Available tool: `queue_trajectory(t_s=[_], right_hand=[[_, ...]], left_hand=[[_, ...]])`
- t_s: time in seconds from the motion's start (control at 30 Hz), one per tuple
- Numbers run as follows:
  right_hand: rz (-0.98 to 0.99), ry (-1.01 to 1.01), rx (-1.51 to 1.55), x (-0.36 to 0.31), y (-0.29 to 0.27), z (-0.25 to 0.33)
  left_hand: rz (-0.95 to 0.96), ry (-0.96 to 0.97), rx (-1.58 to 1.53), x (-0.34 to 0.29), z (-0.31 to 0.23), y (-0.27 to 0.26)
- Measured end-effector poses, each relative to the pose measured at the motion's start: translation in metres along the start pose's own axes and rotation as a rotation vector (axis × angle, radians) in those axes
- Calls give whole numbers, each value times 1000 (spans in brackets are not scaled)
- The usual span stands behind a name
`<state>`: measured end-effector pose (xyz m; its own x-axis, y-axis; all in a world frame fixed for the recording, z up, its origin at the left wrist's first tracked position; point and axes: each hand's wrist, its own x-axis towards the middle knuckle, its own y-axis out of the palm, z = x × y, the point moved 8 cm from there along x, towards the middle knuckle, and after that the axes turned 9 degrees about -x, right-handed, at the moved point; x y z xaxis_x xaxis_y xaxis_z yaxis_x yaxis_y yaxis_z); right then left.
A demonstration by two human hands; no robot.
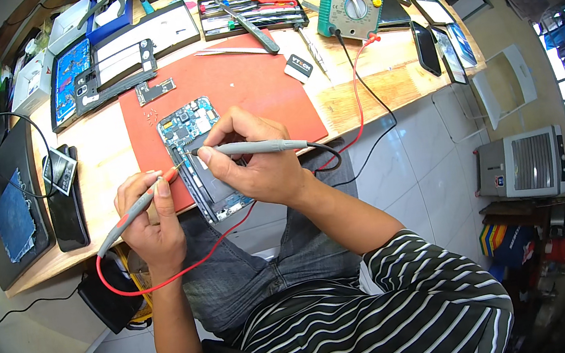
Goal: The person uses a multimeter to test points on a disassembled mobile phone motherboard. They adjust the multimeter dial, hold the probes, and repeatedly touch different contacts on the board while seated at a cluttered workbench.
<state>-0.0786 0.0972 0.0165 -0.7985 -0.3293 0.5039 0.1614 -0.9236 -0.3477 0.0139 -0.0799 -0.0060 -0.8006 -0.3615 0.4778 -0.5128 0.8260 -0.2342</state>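
An opened phone (194, 181) with a blue circuit board bared at its far end lies on the orange-red mat (271, 98). My left hand (151, 216) is closed round a grey test probe with a red lead (130, 216), its tip at the phone's left edge. My right hand (258, 158) pinches a second grey test probe with a black lead (267, 147) over the phone's middle, hiding part of the battery area. Both leads run to a green-cased analog multimeter (353, 0) at the back right. Whether either tip touches metal is too small to tell.
A small loose circuit board (155, 90) and tiny screws (151, 115) lie beyond the phone. Tweezers (232, 51), a knife (254, 29) and a tool tray (252, 11) are farther back. Phones (425, 48) line the right edge; another phone (68, 206) lies left.
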Motion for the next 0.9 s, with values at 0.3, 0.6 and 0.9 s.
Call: queue_trajectory(t_s=[0.3, 0.6, 0.9], right_hand=[[3, 9, 3, -2, 2, -1], [-76, -7, 403, -1, -57, 29], [-716, -314, 21, 19, -326, 73]], left_hand=[[-13, 18, 46, 1, -1, -1], [-28, 15, 16, 0, 1, -2], [-51, -56, -82, -1, 7, -2]])
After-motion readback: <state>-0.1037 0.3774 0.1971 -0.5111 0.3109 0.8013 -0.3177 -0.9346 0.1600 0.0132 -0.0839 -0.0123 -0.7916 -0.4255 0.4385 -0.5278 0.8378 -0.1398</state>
